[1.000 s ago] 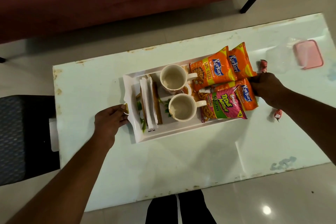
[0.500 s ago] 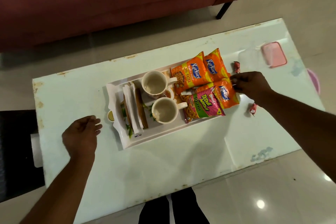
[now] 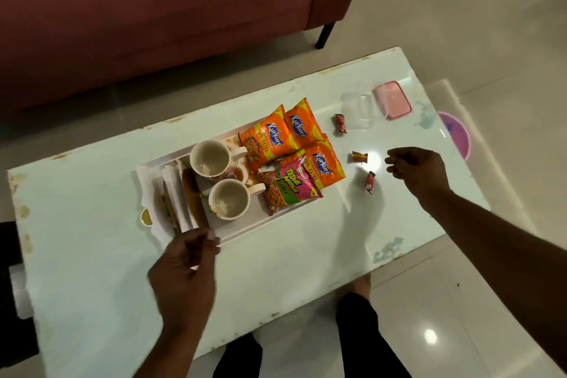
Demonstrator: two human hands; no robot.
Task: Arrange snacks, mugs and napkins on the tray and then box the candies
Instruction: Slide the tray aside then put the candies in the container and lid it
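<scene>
A white tray (image 3: 245, 225) on the pale table holds folded white napkins (image 3: 175, 199), two cream mugs (image 3: 210, 158) (image 3: 229, 198), three orange snack packets (image 3: 267, 138) and a pink one (image 3: 288, 182). Three wrapped red candies lie on the table right of the tray: one far (image 3: 340, 123), one in the middle (image 3: 359, 156), one near (image 3: 369, 182). A clear box (image 3: 357, 112) and its pink lid (image 3: 392, 100) sit beyond them. My left hand (image 3: 184, 267) hovers at the tray's near edge, fingers loosely curled, empty. My right hand (image 3: 417, 172) hangs just right of the candies, fingers apart, empty.
A dark red sofa (image 3: 153, 9) stands behind the table. A purple round object (image 3: 457, 132) lies on the floor past the table's right end. A small yellowish cup (image 3: 146, 217) sits by the tray's left handle. My legs (image 3: 359, 331) show below the table's front edge.
My left hand left the tray's left handle, dropped to the table, then moved right to the tray's near edge. My right hand let go of the tray's right end and moved right, past the candies.
</scene>
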